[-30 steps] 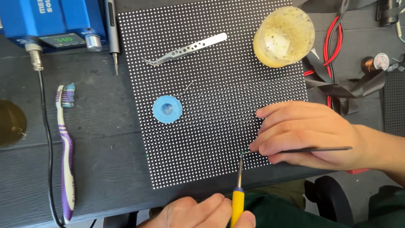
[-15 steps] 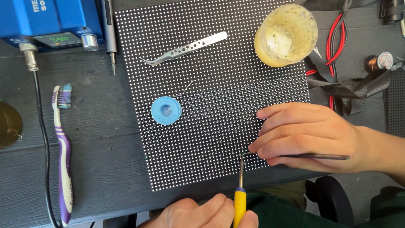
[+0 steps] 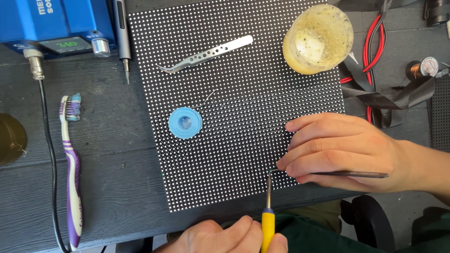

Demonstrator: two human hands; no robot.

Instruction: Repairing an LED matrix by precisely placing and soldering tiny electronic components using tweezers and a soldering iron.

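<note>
Two hands are seen at the near edge of a dark wooden table (image 3: 108, 159), both at work on a black panel (image 3: 243, 93) studded with rows of small white dots. Nearest the camera, the left hand (image 3: 225, 236) is closed around the yellow handle of a soldering iron (image 3: 268, 220), whose thin metal tip is pointed away from the body and is set on the panel's near edge. Just beyond it, the right hand (image 3: 337, 152) is laid flat over the panel's near right corner, fingers curled together and pinched on dark tweezers (image 3: 347, 174); their fine point is brought right beside the iron's tip, though whether the two touch cannot be told.

Farther in, a small blue spool (image 3: 185, 122) is rested on the panel left of centre, with a thin wire trailing up from it. To the left, off the panel, a purple and white toothbrush (image 3: 71, 173) is laid lengthwise on the table beside a black cable (image 3: 49, 154).

At the far side, silver curved tweezers (image 3: 206, 54) are placed on the panel, and a round yellowish container (image 3: 318, 38) is stood on its far right corner. A blue soldering station (image 3: 56, 23) with a lit display is set at the far left, a grey pen-shaped tool (image 3: 123, 35) beside it. Red and black wires (image 3: 372, 51) and a flat grey ribbon cable (image 3: 393, 96) are bunched at the far right.
</note>
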